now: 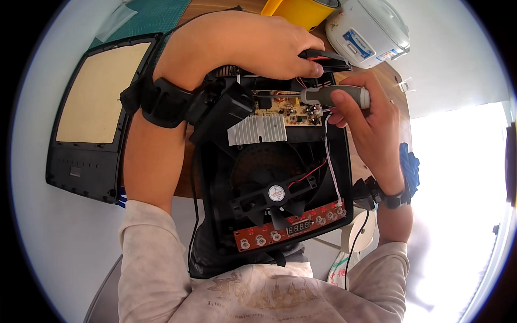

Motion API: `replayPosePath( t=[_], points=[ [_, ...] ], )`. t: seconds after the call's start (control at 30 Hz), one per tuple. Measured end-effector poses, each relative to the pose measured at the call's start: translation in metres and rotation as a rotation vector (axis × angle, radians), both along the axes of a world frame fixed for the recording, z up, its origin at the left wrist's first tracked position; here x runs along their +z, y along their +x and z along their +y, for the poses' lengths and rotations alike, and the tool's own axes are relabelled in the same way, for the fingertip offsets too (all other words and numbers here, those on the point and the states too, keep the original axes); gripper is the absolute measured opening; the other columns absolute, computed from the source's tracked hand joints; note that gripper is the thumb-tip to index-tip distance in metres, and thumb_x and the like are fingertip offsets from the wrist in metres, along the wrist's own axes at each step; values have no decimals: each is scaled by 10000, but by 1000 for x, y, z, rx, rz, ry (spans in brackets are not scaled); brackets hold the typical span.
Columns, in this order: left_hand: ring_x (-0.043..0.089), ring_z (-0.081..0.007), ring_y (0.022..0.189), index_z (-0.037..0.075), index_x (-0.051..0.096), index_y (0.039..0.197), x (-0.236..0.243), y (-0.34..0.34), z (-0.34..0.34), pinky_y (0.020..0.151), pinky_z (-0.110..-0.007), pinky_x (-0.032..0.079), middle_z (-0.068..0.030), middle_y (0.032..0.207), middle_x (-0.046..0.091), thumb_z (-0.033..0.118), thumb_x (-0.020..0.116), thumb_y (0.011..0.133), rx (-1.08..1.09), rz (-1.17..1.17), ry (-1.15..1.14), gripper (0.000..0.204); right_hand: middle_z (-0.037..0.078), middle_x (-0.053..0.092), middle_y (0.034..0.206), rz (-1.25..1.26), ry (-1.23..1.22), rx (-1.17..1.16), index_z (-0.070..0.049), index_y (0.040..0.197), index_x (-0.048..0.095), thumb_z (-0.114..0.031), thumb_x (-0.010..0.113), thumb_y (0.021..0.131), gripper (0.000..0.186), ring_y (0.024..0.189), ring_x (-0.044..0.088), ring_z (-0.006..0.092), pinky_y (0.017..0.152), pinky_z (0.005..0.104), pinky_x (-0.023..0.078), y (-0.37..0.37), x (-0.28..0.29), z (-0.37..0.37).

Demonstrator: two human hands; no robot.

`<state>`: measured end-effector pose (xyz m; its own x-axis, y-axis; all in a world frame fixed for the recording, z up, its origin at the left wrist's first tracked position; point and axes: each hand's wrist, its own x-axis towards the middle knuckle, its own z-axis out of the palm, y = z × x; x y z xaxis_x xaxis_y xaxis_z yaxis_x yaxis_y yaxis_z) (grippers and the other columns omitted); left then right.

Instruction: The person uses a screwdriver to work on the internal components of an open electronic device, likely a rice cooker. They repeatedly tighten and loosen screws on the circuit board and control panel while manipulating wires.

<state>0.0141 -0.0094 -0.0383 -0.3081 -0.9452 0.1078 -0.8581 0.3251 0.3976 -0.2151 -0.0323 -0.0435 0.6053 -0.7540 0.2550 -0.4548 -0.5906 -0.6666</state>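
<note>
A black appliance housing lies open in front of me. Inside are a tan circuit board, a silver finned heat sink, a black fan and a reddish-brown control board with a small display. My right hand is closed around the grey handle of a screwdriver; its shaft points left across the circuit board, and the tip's contact is unclear. Reaching over the far side, my left hand pinches a black piece with a red-orange part, whose kind I cannot make out.
At left leans a black-framed cover with a cream panel. A white rice cooker and a yellow container stand at the far side, a green cutting mat at far left. White wires run along the housing's right side.
</note>
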Motion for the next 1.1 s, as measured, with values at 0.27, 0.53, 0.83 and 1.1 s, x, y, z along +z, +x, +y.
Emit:
replayPosePath(
  t=[0.27,0.53,0.83,1.1],
  points=[
    [701,-262,834,136,591,1362,1,-1,2,734,-355,533,-134,1005,726,464,592,981,26,-21,-9,503,64,669,694,7,7,3,-51,1003,575,-272,711,949,264,639,707,144,565,268,497,-1,-3,-3],
    [698,-270,891,122,597,1353,0,-1,1,771,-358,533,-138,1047,724,451,605,975,36,-15,0,501,62,681,689,73,14,2,-45,970,560,-303,683,967,286,620,703,145,550,265,495,-2,1,-5],
    [699,-273,839,114,607,1336,-1,-1,0,734,-365,533,-146,1009,726,440,605,978,31,2,7,484,61,680,676,32,-5,-1,-34,960,550,-300,681,968,296,611,703,147,548,264,509,1,-1,-8],
    [699,-272,843,117,623,1318,2,-2,1,732,-360,532,-150,995,727,450,599,983,35,-8,20,473,69,696,698,36,5,19,-37,967,548,-293,677,970,287,612,709,149,553,261,520,0,-3,-12]
  ],
)
